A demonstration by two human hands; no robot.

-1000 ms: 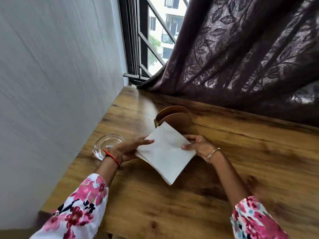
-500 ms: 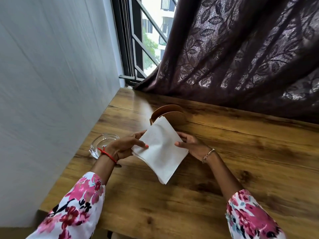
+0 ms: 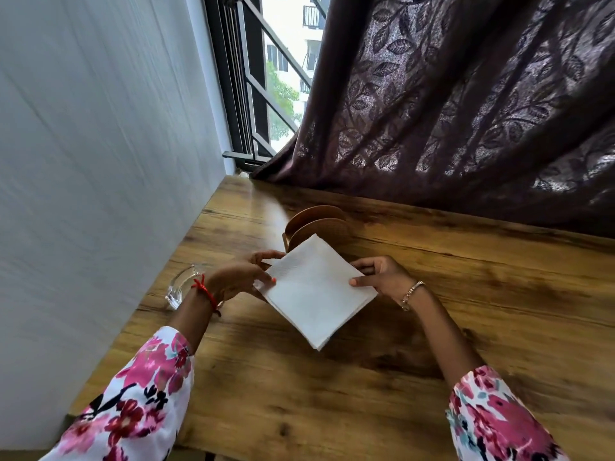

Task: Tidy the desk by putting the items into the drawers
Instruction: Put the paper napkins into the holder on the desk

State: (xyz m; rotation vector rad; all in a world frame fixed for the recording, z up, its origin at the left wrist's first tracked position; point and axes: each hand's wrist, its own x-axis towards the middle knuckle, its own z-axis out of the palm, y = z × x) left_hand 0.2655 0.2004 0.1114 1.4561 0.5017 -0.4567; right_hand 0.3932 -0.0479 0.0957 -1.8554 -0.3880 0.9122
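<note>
A stack of white paper napkins [image 3: 314,291] is held above the wooden desk [image 3: 382,394], turned like a diamond. My left hand [image 3: 239,281] pinches its left corner, thumb on top and fingers underneath. My right hand [image 3: 382,276] pinches the right corner the same way. Just behind the napkins stands a wooden napkin holder [image 3: 317,221] with two rounded plates, its lower part hidden by the napkins. No drawer is in view.
A clear glass ashtray [image 3: 181,287] sits on the desk to the left of my left wrist, close to the white wall [image 3: 100,161]. A dark patterned curtain [image 3: 466,111] hangs along the desk's far edge, beside a barred window [image 3: 266,94].
The napkins have shifted slightly with both hands adjusting their hold; my right hand now pinches the right corner more firmly. The camera view has tilted a little.
</note>
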